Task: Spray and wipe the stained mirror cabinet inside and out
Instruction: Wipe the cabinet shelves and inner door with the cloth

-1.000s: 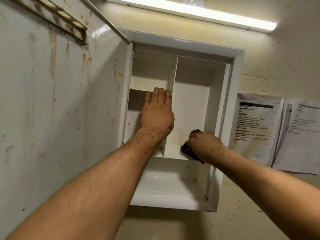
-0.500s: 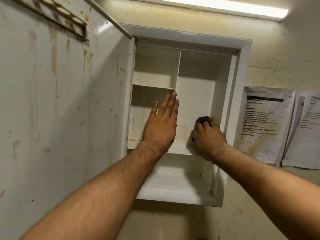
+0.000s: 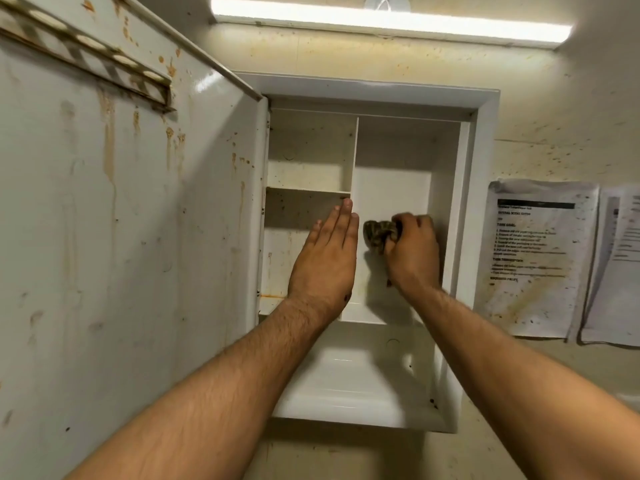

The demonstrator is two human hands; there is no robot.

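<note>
The white wall cabinet [image 3: 481, 140] hangs open in front of me, its stained door [image 3: 131, 220] swung out to the left. Brown drips and specks mark the door's inner face and the left compartments. My left hand [image 3: 327, 258] lies flat with straight fingers against the vertical divider [image 3: 354, 157], just below the small shelf [image 3: 304, 190]. My right hand [image 3: 414, 252] grips a dark crumpled cloth [image 3: 377, 233] and presses it on the back wall of the tall right compartment. No spray bottle is in view.
A lit tube lamp [image 3: 388, 24] runs along the wall above the cabinet. Two stained paper sheets [image 3: 533, 258] hang on the wall to the right. A ribbed rail [image 3: 86, 53] is fixed near the top of the door. The wall around is speckled with dirt.
My right hand has carried the cloth up the back wall from the compartment's floor. My left hand let go of the shelf edge and straightened flat against the divider.
</note>
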